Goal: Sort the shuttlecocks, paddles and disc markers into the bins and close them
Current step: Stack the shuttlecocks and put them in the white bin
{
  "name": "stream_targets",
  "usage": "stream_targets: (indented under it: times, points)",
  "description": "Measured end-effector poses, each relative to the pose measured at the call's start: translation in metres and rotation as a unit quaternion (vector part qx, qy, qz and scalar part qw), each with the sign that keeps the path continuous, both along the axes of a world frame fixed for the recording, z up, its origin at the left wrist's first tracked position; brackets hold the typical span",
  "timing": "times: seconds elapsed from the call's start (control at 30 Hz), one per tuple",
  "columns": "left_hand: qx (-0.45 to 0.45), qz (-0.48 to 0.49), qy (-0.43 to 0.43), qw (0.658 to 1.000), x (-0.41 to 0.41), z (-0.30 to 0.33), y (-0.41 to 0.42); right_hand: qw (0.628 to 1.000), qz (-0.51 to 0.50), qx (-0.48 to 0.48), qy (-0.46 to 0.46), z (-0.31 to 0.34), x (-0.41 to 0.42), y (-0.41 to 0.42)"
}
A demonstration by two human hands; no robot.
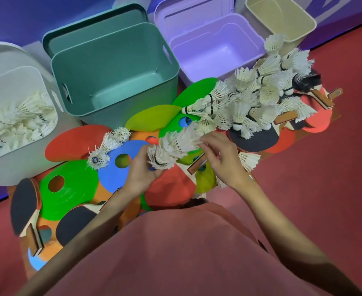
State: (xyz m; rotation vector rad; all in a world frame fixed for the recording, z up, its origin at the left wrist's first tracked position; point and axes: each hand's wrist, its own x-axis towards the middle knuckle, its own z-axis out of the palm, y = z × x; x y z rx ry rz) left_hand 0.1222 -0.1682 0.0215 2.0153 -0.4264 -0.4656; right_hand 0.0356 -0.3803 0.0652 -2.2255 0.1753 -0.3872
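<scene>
Both of my hands meet over one nested row of shuttlecocks (pixel 177 146) held above the pile. My left hand (pixel 142 170) grips the cork end of the row, fingers curled round the lowest skirt. My right hand (pixel 219 155) pinches the feathers at the upper end with its fingertips. The row slants up to the right, clear of what lies below.

Under my hands I see disc markers overlapping on the red floor (pixel 316 189): a blue disc marker (pixel 120 171), a green disc marker (pixel 69 195) to its left, a red disc marker (pixel 73 142) behind those. Two loose shuttlecocks (pixel 106 150) lie on the red and blue ones. A black-faced paddle (pixel 25 207) rests at the far left edge of the pile, its wooden handle pointing toward me. To the upper right a big heap of shuttlecocks (pixel 259 97) sits on more paddles.

Along the back I count four open bins. The white bin (pixel 5 159) on the left holds many shuttlecocks. The teal bin (pixel 116 82) beside it and the lilac bin (pixel 216 52) have nothing visible inside. The beige bin (pixel 282 20) stands at the far right, touching the heap; I cannot tell what it holds.
</scene>
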Motion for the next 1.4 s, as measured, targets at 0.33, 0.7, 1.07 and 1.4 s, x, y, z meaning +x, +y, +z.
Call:
stream_targets:
  times: [0.33,0.7,1.07,1.4]
  points:
    - [-0.039,0.003,0.009,0.999,-0.005,-0.008,-0.019,0.960,-0.203,0.188,-0.041,0.005,-0.018,-0.023]
    - [-0.045,-0.032,0.027,0.998,-0.010,-0.010,-0.030,0.800,-0.511,0.198,0.244,-0.073,-0.059,-0.074]
    - [-0.035,-0.047,-0.009,0.998,-0.003,-0.007,-0.036,0.845,-0.510,0.124,0.104,-0.048,-0.077,-0.059]
    - [-0.036,-0.067,-0.007,0.997,-0.003,-0.001,-0.037,0.949,-0.285,0.113,-0.068,0.007,-0.053,-0.053]
